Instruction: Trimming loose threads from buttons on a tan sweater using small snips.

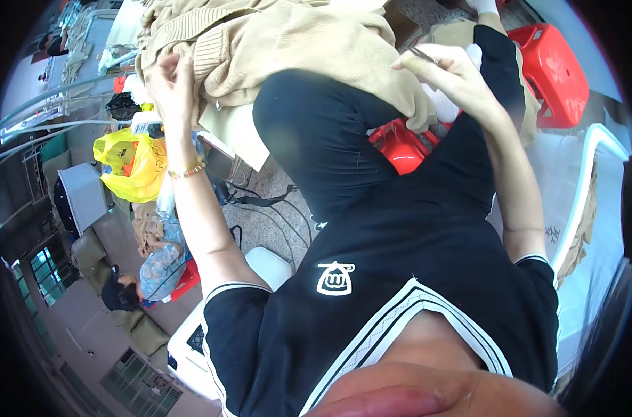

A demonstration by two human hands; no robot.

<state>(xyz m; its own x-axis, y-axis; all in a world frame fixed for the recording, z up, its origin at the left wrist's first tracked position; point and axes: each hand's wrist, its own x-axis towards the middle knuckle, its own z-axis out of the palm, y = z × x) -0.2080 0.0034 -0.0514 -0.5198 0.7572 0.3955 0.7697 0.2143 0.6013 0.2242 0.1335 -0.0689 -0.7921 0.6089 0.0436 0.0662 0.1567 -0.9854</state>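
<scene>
A beige knitted sweater [295, 52] with ribbed bands lies bunched over the work surface and across my knees. My left hand [171, 87] is raised at its left edge beside a ribbed part, fingers curled and thumb near the fingertips. Whether a thread or a bit of knit is between them is too small to tell. My right hand [449, 75] is held up above my right thigh, apart from the sweater. Its fingers close on a small dark metal tool [423, 55], thin and two-pronged in look; its exact kind is unclear.
Red plastic stools [556, 73] stand at the far right and below my legs. A yellow plastic bag [132, 163] sits left of my left forearm. Black cables [271, 201] run over the floor. Another person [159, 271] sits at the left. A white-framed bin [587, 181] is at my right.
</scene>
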